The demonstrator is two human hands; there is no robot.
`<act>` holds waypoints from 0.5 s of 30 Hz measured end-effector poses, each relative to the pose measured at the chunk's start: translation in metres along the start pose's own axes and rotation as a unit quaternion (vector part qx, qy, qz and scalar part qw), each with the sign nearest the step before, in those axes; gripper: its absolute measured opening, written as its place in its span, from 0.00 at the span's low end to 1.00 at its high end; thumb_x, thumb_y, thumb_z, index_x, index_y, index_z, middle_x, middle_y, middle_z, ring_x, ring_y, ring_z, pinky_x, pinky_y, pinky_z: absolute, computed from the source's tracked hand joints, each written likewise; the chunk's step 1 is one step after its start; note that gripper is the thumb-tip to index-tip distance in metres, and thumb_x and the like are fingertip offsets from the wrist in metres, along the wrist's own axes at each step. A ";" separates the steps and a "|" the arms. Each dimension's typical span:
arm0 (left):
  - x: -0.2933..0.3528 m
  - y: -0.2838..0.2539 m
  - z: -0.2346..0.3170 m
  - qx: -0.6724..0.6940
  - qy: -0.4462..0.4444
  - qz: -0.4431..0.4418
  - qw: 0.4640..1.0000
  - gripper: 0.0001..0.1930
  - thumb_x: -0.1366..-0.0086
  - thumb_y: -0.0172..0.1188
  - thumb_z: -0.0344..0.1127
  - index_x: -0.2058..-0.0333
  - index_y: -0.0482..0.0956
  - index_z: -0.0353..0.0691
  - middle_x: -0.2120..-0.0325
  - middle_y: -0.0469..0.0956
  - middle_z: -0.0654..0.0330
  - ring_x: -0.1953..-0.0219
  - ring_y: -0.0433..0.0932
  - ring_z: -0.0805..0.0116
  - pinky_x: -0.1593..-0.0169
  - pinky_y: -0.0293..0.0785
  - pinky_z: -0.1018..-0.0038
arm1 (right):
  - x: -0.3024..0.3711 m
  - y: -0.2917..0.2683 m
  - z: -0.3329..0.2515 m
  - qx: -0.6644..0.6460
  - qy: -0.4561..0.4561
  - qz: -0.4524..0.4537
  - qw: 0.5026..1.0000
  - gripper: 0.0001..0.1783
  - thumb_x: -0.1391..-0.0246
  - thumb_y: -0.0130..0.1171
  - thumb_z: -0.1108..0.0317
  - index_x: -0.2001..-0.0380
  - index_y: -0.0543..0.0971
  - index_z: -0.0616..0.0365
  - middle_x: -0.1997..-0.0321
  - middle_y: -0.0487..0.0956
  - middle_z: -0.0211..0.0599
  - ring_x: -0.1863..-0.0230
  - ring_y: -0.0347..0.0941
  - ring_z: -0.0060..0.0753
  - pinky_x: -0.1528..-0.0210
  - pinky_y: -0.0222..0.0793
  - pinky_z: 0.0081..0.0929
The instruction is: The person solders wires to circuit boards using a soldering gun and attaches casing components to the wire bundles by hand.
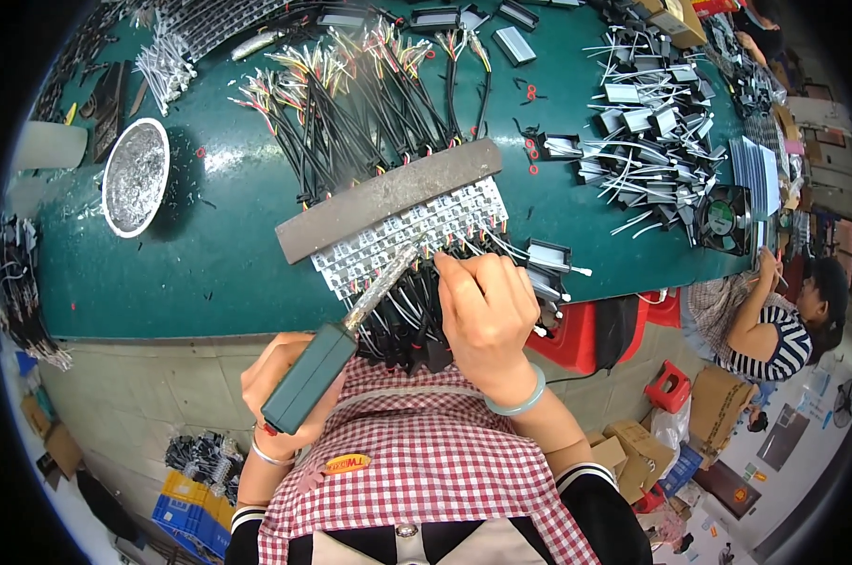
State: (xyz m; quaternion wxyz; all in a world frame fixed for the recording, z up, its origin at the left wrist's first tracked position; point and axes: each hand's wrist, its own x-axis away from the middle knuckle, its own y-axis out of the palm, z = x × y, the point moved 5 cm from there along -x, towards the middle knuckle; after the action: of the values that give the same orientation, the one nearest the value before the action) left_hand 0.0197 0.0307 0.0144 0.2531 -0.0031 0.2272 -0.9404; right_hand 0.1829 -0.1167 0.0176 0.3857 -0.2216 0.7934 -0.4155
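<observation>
Above white circuit strips (463, 209) — a green-handled soldering iron (308, 372), its shaft (379, 290) mottled.

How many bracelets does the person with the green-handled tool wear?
2: a thin silver bracelet just behind the left hand, which holds the green-handled tool, and a thicker pale bangle just behind the right hand. No other shows.
</observation>
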 end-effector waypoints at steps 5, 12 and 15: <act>0.001 0.002 0.000 0.001 -0.007 -0.002 1.000 0.11 0.53 0.69 0.21 0.68 0.81 0.27 0.70 0.81 0.47 0.70 0.83 0.56 0.65 0.78 0.71 | 0.001 0.002 0.001 0.014 -0.009 -0.002 1.000 0.13 0.57 0.65 0.78 0.64 0.83 0.60 0.74 0.71 0.31 0.74 0.68 0.32 0.73 0.60 0.31; 0.000 0.004 -0.001 -0.010 -0.018 -0.014 1.000 0.12 0.53 0.70 0.22 0.69 0.80 0.27 0.70 0.82 0.47 0.70 0.83 0.57 0.64 0.78 0.71 | 0.000 0.000 0.001 0.008 0.002 -0.009 1.000 0.14 0.58 0.68 0.79 0.64 0.84 0.59 0.73 0.71 0.32 0.74 0.69 0.34 0.72 0.61 0.33; -0.001 0.004 -0.001 -0.006 -0.019 -0.018 1.000 0.11 0.53 0.70 0.22 0.70 0.79 0.27 0.71 0.81 0.48 0.71 0.83 0.57 0.65 0.78 0.71 | 0.000 0.000 0.002 0.000 0.004 -0.007 1.000 0.13 0.57 0.68 0.79 0.64 0.84 0.59 0.73 0.71 0.32 0.74 0.69 0.34 0.72 0.61 0.33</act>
State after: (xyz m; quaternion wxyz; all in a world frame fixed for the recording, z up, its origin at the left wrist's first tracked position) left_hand 0.0223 0.0284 0.0120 0.2405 -0.0269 0.2281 -0.9431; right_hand 0.1843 -0.1171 0.0167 0.3800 -0.2255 0.7931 -0.4192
